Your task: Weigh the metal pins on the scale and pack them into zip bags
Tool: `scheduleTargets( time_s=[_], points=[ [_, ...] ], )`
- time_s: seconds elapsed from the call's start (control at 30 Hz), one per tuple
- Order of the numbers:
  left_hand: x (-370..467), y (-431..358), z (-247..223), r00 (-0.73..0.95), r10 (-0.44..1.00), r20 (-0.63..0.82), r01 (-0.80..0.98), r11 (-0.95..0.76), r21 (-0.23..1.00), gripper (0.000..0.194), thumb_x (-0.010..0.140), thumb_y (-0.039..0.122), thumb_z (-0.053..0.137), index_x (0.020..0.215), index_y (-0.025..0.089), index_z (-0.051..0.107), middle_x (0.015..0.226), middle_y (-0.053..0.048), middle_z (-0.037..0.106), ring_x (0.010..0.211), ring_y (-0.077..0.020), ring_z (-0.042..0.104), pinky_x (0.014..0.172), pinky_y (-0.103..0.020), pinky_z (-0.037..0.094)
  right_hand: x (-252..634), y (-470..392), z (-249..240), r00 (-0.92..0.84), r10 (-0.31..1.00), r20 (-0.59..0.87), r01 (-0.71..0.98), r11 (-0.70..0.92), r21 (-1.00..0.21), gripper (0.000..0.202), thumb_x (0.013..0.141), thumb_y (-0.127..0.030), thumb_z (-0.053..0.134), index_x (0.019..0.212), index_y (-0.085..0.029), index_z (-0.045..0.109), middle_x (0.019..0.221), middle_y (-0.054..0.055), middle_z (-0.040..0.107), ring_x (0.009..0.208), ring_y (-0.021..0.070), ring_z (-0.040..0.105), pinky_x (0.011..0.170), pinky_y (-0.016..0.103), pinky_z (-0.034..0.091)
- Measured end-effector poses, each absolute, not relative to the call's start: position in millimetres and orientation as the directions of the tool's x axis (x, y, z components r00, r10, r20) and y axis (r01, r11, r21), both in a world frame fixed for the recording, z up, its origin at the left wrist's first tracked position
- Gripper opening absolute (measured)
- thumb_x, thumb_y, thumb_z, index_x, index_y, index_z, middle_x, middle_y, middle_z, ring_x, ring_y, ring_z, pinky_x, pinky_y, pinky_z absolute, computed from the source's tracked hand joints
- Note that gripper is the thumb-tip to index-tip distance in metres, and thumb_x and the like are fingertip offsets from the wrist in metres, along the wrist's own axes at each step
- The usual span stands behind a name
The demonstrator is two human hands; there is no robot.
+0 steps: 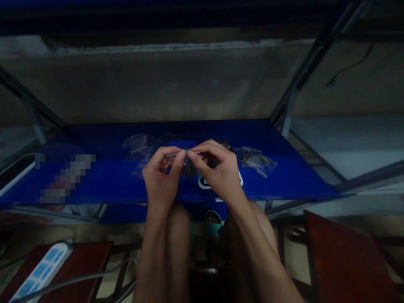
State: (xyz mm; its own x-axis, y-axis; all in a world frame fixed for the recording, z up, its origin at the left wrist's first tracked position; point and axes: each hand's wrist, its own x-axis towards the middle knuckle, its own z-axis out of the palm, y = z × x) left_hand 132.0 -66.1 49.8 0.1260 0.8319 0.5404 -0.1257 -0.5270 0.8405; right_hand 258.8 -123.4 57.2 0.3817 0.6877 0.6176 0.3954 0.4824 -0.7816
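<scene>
Plastic bag (pixel 190 167), hands (pixel 162 174) (pixel 219 165) near shelf edge (pixel 284 196)

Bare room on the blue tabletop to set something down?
Right: blue tabletop between the filled bags and its right front corner. Left: a strip between the clear bags and the pixelated area, contents unclear. Crowded: the middle, where left hand and right hand pinch what looks like a small bag near a white-rimmed object.

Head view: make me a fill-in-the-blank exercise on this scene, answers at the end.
The right hand and the ____ hand pinch a clear bag.
Bags of dark pieces lie beside the ____ hand.
The tabletop is ____ in colour.
The power strip is in the picture's lower ____ corner.
Missing words: left; right; blue; left.
</scene>
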Motion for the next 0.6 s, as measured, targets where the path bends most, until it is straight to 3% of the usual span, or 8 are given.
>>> scheduleTargets(
  time_s=[0.13, 0.3, 0.6],
  points=[
    [138, -67, 49, 0.067, 0.846, 0.528, -0.137, -0.517, 0.845, 0.017, 0.086, 0.034, 0.083, 0.086, 0.020, 0.075, 0.079, -0.001, 0.076, 0.070, -0.0130, 0.073, 0.065, -0.022, 0.058, 258, -123, 60, 0.486, 0.661, 0.572, 0.342, 0.458, -0.821, 0.007, 0.088, -0.026, 0.080, 0.084, -0.022, 0.076, 0.084, 0.001, 0.071, 0.071, 0.0123, 0.063, 0.060, 0.026, 0.049],
    [141, -73, 49, 0.035, 0.879, 0.476, -0.232, -0.456, 0.859, 0.016, 0.086, 0.035, 0.083, 0.084, 0.021, 0.075, 0.076, 0.000, 0.075, 0.067, -0.0117, 0.071, 0.064, -0.022, 0.057, 271, -133, 69, 0.442, 0.698, 0.563, 0.276, 0.492, -0.826, 0.010, 0.084, -0.026, 0.083, 0.077, -0.022, 0.076, 0.081, 0.001, 0.073, 0.072, 0.0135, 0.063, 0.062, 0.028, 0.049],
    [143, -78, 51, 0.116, 0.902, 0.416, -0.274, -0.373, 0.886, 0.024, 0.096, 0.044, 0.073, 0.087, 0.022, 0.079, 0.083, -0.002, 0.077, 0.071, -0.0116, 0.068, 0.070, -0.024, 0.055, 277, -136, 68, 0.498, 0.675, 0.544, 0.298, 0.456, -0.839, 0.018, 0.092, -0.035, 0.077, 0.079, -0.022, 0.076, 0.078, 0.000, 0.071, 0.073, 0.0145, 0.064, 0.067, 0.029, 0.050]
  ],
)
